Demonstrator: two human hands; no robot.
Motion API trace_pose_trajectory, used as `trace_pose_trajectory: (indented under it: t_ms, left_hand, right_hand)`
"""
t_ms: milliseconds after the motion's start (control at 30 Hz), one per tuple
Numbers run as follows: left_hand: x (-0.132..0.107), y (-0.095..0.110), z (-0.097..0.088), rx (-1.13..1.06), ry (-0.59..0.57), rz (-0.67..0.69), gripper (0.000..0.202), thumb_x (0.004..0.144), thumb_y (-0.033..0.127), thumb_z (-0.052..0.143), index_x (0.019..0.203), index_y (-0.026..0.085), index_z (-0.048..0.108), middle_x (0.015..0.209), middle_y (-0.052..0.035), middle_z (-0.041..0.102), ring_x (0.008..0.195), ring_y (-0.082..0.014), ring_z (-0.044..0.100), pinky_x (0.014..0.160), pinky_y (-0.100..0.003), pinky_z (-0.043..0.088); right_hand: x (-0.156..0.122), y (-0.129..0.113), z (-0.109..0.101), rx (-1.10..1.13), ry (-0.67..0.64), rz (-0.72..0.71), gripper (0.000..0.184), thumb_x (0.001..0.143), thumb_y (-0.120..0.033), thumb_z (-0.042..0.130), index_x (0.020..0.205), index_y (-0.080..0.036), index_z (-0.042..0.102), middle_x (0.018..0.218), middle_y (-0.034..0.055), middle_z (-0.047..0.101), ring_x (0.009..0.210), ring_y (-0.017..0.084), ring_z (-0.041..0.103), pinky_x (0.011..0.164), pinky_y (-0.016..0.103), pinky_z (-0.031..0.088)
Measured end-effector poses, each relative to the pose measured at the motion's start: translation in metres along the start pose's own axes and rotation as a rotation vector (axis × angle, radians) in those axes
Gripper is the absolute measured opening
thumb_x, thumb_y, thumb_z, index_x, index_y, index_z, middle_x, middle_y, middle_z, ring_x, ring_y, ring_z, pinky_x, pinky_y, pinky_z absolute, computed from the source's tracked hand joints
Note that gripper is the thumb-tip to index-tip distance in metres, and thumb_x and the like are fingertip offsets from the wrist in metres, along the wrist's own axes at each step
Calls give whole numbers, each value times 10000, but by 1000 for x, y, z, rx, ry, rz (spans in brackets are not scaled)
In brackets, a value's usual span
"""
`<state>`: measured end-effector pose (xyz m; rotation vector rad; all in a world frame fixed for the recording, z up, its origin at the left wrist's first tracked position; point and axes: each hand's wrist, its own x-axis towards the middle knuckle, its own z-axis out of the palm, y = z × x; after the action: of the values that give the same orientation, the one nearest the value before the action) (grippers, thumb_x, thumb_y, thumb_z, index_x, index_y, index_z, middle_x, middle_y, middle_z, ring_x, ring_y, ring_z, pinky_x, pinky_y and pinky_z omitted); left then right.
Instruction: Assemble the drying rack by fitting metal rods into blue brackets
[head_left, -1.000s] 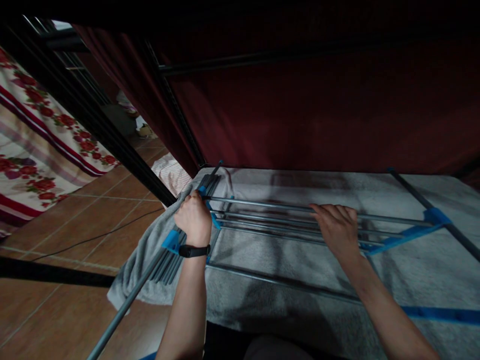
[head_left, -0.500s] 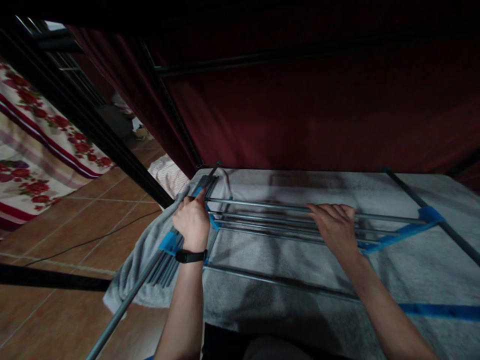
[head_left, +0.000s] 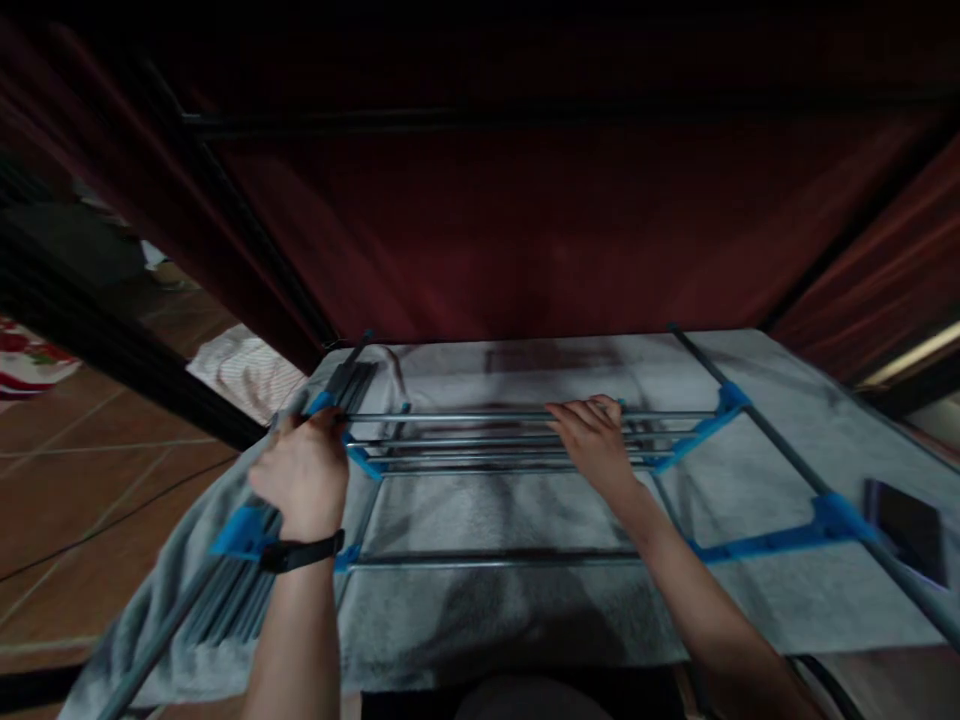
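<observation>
A metal drying rack [head_left: 525, 560] with grey rods and blue plastic joints lies flat on a grey towel [head_left: 465, 510]. My left hand [head_left: 304, 478], with a black wristband, is closed around the rack's left end by a blue joint [head_left: 327, 402]. My right hand [head_left: 592, 437] rests on the bundle of parallel rods [head_left: 480, 440] near their middle, its fingers curled over the far rod. A further set of rods [head_left: 225, 590] runs down the left side beneath my left wrist.
A dark red fabric wall [head_left: 525, 230] with black poles rises just behind the towel. Tiled floor [head_left: 67, 480] lies to the left with a pale cloth [head_left: 240, 365] on it. A dark phone-like object [head_left: 907, 530] lies on the towel at the right.
The view has swung to the right, so both hands and the rack now sit further left in the picture. The rack's right side and the dark object have come into view. Both hands keep their places on the rack.
</observation>
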<state>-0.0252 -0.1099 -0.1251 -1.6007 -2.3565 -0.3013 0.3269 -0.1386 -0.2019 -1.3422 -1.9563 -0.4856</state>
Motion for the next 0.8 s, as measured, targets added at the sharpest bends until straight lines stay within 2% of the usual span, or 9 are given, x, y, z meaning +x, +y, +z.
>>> trace_pose_trajectory:
  t_ms: [233, 367, 500, 600, 800]
  left_hand:
    - [7, -3, 10, -13, 33, 8, 521, 1027, 549, 377, 1297, 262, 718, 1201, -148, 699, 1069, -391, 687, 788, -483, 542]
    - [6, -8, 18, -31, 117, 30, 614, 1029, 595, 297, 1253, 224, 733, 1154, -165, 711, 1066, -402, 696, 796, -527, 558]
    - [7, -12, 25, -53, 145, 26, 727, 1008, 670, 263, 1190, 158, 746, 1114, -189, 714, 1046, -428, 703, 801, -569, 561]
    - [7, -12, 24, -55, 129, 24, 739, 999, 679, 262, 1190, 150, 741, 1100, -194, 709, 1039, -437, 702, 794, -572, 560]
    - [6, -8, 19, -33, 104, 19, 691, 1013, 631, 234, 1217, 183, 719, 1134, -180, 701, 1054, -396, 688, 806, -516, 544]
  right_hand:
    - [4, -1, -4, -34, -47, 70, 214, 1046, -306, 566, 1194, -237, 705, 1046, 38, 761, 943, 183, 637, 1046, 390, 328]
    - [6, 1, -9, -53, -70, 56, 228, 1045, -329, 567, 1205, -244, 705, 1028, 42, 751, 949, 191, 626, 1031, 392, 328]
    - [8, 4, -11, -44, -77, 49, 224, 1043, -334, 571, 1204, -252, 705, 1005, 35, 744, 936, 186, 621, 1016, 390, 324]
    - [9, 4, -11, -37, -94, 53, 221, 1042, -325, 572, 1201, -256, 709, 1000, 36, 740, 939, 188, 617, 1007, 387, 326]
    - [11, 5, -14, -31, -117, 44, 214, 1042, -320, 571, 1188, -254, 713, 998, 37, 741, 950, 189, 617, 1025, 383, 320]
